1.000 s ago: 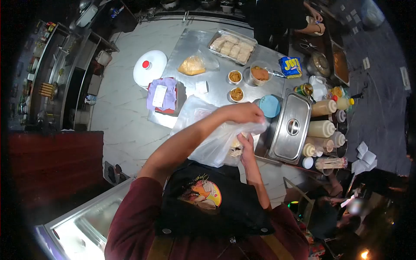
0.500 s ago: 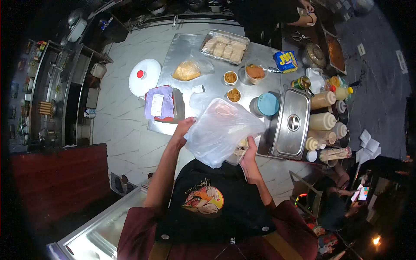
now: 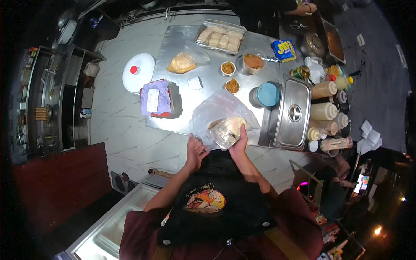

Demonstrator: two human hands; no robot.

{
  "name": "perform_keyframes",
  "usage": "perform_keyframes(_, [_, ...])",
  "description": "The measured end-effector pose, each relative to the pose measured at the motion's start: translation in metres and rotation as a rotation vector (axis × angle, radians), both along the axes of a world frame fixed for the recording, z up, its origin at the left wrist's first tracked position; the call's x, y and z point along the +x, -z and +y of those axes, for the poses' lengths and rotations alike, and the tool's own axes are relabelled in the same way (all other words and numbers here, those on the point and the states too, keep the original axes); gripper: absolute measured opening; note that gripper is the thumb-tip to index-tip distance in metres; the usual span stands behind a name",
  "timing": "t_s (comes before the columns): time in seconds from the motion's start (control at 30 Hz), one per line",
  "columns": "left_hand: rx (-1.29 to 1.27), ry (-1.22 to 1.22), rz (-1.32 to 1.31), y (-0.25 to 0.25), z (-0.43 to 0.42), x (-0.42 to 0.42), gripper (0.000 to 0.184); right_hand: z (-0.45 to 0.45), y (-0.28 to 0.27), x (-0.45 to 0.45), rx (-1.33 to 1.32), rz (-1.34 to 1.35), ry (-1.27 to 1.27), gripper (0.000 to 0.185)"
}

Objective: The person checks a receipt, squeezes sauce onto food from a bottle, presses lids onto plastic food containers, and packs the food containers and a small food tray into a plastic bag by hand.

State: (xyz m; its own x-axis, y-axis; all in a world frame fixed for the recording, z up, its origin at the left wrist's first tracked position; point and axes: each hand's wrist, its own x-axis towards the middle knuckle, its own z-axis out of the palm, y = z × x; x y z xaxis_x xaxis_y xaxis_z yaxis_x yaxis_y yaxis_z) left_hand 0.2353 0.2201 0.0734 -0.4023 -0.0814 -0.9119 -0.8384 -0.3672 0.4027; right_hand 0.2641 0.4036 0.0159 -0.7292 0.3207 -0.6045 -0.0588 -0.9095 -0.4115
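Observation:
My right hand (image 3: 238,141) grips the right side of a clear plastic container (image 3: 225,139) with pale food inside, held just off the table's near edge. Around and behind the container spreads a thin, translucent plastic bag (image 3: 214,106). At the bag's lower left corner is my left hand (image 3: 196,152), palm turned up and fingers apart; whether it touches the plastic I cannot tell. Two small cups of brown food (image 3: 232,86) (image 3: 227,68) stand beyond the bag. To its right is a tub with a blue lid (image 3: 268,94).
The steel table (image 3: 173,43) also bears a tray of wrapped pale pieces (image 3: 220,38), a bag of orange food (image 3: 182,63) and a purple cloth (image 3: 154,99). A lidded steel pan (image 3: 292,125) and several sauce bottles (image 3: 323,111) line the right. Another person's hand (image 3: 305,8) shows at the top.
My left hand has let go of the bag's left side and moved lower and rightward. The container, mostly covered before, now shows in front of the bag.

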Motion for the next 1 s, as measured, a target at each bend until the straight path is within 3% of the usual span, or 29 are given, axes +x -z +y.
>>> perform_keyframes(0.1, [-0.045, 0.516, 0.443, 0.031, -0.004, 0.007, 0.038, -0.009, 0.032, 0.005, 0.027, -0.044, 0.072, 0.058])
perform_keyframes(0.2, [0.144, 0.379, 0.167, 0.055, -0.013, 0.018, 0.02, -0.013, 0.023, 0.002, 0.133, -0.074, 0.106, 0.056])
perform_keyframes(0.3, [0.092, 0.27, 0.312, 0.083, -0.046, 0.036, 0.012, 0.001, 0.026, 0.004, 0.119, -0.104, 0.107, 0.053])
perform_keyframes(0.4, [-0.107, 0.028, 0.373, 0.038, -0.048, 0.004, 0.02, 0.018, 0.028, 0.008, 0.147, -0.136, 0.044, 0.05])
perform_keyframes(0.5, [-0.213, -0.029, 0.549, 0.022, -0.017, -0.022, 0.02, 0.023, 0.016, 0.012, 0.268, -0.161, -0.065, 0.051])
perform_keyframes(0.6, [-0.368, 0.11, 0.917, 0.048, 0.0, -0.052, 0.018, 0.024, -0.006, 0.011, 0.383, -0.132, -0.186, 0.054])
perform_keyframes(0.7, [-0.513, 0.44, 0.962, 0.047, 0.001, -0.08, 0.02, 0.02, -0.009, 0.004, 0.41, -0.143, -0.186, 0.057])
perform_keyframes(0.8, [-0.552, 0.562, 1.122, 0.046, 0.005, -0.082, 0.021, 0.019, -0.016, -0.009, 0.314, -0.195, -0.159, 0.059])
perform_keyframes(0.9, [-0.307, 0.518, 0.822, 0.019, 0.011, -0.047, 0.025, 0.008, 0.002, -0.014, 0.223, -0.14, -0.005, 0.057])
perform_keyframes(0.93, [-0.384, 0.368, 0.791, 0.032, 0.018, -0.024, 0.031, 0.003, 0.003, -0.016, 0.167, -0.119, 0.052, 0.056])
perform_keyframes(1.0, [-0.31, 0.535, 0.767, 0.039, 0.003, 0.003, 0.037, -0.008, 0.01, -0.016, -0.053, -0.08, 0.111, 0.059])
